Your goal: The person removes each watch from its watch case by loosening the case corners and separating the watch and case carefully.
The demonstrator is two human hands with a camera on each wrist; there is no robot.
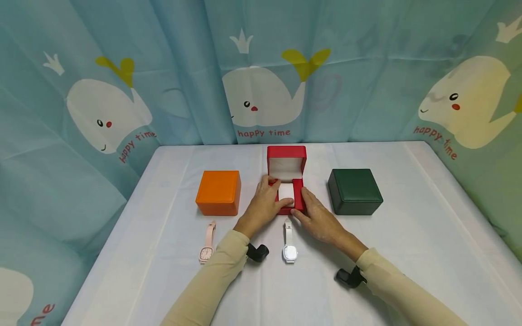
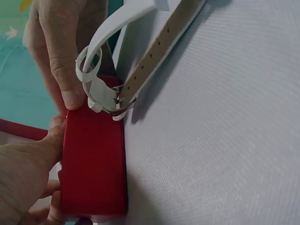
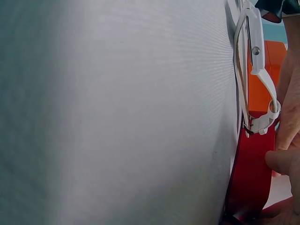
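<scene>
The open red box stands on the counter, and the left hand's bent fingers pinch the white pillow inside it, while the right hand's fingers hold the box's right side and front. The white watch lies just in front of the red box, its long strap pointing at it, with the right hand nearer.

the head view looks forward and down from above, farthest back, taking in the white table and the curtain behind it. both wrist views sit low and close, rolled sideways in opposite directions, facing the front of the red box; they share that side and the white watch.
</scene>
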